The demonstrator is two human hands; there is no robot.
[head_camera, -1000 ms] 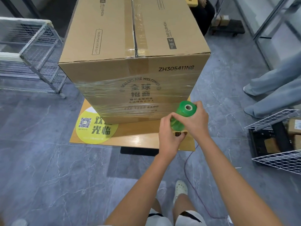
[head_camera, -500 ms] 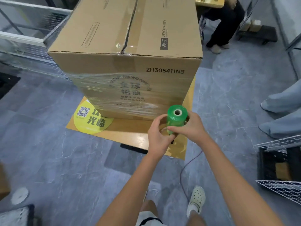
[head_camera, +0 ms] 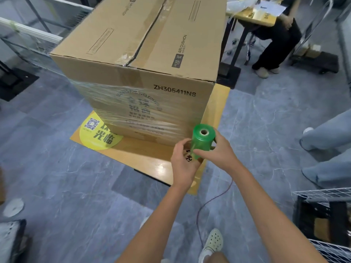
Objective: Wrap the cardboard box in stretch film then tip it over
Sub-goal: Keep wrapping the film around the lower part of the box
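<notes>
A large cardboard box (head_camera: 152, 59) stands upright on a low wooden board (head_camera: 144, 156). Clear stretch film (head_camera: 136, 118) bands the lower half of its near face. A green roll of stretch film (head_camera: 202, 141) is held upright just off the box's near right corner. My right hand (head_camera: 218, 152) grips the roll from the right. My left hand (head_camera: 183, 164) holds its lower part from the left. A thin strip of film runs from the roll to the box corner.
A seated person (head_camera: 275, 40) is at a table behind the box on the right. Another person's legs (head_camera: 326, 149) lie at the right edge. Wire racks (head_camera: 326, 194) stand at right, a wire cage (head_camera: 32, 37) at left. A red cable (head_camera: 210, 202) crosses the grey floor.
The view has swung round the box towards its right corner. Both hands keep their hold on the green roll and have travelled rightward along the near face.
</notes>
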